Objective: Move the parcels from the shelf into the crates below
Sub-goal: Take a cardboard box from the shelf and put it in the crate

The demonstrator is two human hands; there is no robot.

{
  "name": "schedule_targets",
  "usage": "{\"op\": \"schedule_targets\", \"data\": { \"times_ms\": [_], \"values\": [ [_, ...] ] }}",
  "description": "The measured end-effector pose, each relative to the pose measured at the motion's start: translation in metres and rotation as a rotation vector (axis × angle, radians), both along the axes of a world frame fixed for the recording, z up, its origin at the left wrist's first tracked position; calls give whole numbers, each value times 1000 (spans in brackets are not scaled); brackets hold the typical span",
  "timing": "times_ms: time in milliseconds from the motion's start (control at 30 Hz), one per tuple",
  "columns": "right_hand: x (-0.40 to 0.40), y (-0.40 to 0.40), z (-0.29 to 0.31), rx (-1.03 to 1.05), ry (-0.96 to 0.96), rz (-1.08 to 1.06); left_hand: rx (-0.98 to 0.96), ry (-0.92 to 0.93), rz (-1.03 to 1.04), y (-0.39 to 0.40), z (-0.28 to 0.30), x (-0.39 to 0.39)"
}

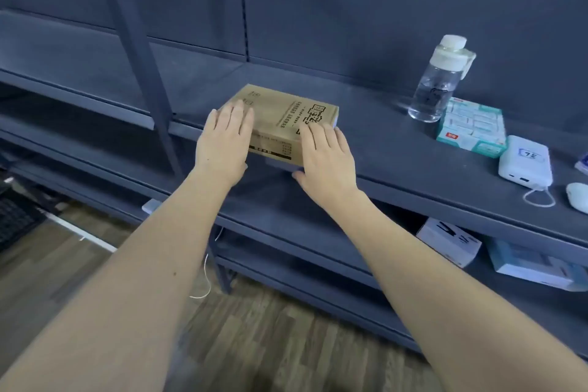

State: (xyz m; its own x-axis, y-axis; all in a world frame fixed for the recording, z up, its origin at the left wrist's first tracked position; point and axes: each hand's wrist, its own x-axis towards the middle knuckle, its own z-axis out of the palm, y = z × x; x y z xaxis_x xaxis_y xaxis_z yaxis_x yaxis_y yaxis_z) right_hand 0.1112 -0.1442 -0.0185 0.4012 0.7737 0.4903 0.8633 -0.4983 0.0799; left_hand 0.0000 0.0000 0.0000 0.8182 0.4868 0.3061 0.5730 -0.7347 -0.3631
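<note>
Brown cardboard parcel (283,118) at front edge of dark grey shelf (413,156), near the shelf's left upright post (140,51); near end juts slightly past the edge. Black print on top and on near face; characters too blurred to read.

Left hand (224,143) laid flat on parcel's left end, fingers straight and close together, palm over the near left corner. Thumb hidden, so grip beneath cannot be told.

Right hand (326,159) laid on parcel's near right corner, fingers straight across the top, thumb reaching under the overhanging end. Both forearms bare, stretched forward from bottom of view.

Further right on same shelf, well apart from parcel: clear bottle (440,79) with white cap, upright, toward the back. Teal-and-white pack (472,127) just beside the bottle, touching or nearly so. White power bank (525,161) near front edge, right of the pack, looped white cord at its near end. Small white rounded object (577,196) at far right, cut off by frame edge.

Lower shelf at right: white box (448,240) with black markings, light blue box (534,264) beside it.

Wood-pattern floor (254,337) below. Thin white cable (206,277) trailing down by the shelf's foot. Dark mesh object (16,216) at left edge, partly out of view; cannot tell whether a crate.
</note>
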Motion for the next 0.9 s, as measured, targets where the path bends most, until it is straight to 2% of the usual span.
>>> {"op": "schedule_targets", "data": {
  "times_ms": [400, 500, 600, 700, 900],
  "values": [
    [-4, 15, -6, -63, 26, -215, -55, 96, -294, 47, 2, 19],
    [-5, 23, -5, -34, -6, -252, -113, 27, -333, 54, -4, 22],
    [-7, 29, -3, -21, -6, -261, -90, -8, -377, 57, -6, 21],
    [-12, 32, -2, 54, -4, -236, -62, -129, -411, 62, -11, 13],
    [-36, 33, -6, 200, 161, -84, -117, -410, -391, 59, -20, -33]
  ]
}}
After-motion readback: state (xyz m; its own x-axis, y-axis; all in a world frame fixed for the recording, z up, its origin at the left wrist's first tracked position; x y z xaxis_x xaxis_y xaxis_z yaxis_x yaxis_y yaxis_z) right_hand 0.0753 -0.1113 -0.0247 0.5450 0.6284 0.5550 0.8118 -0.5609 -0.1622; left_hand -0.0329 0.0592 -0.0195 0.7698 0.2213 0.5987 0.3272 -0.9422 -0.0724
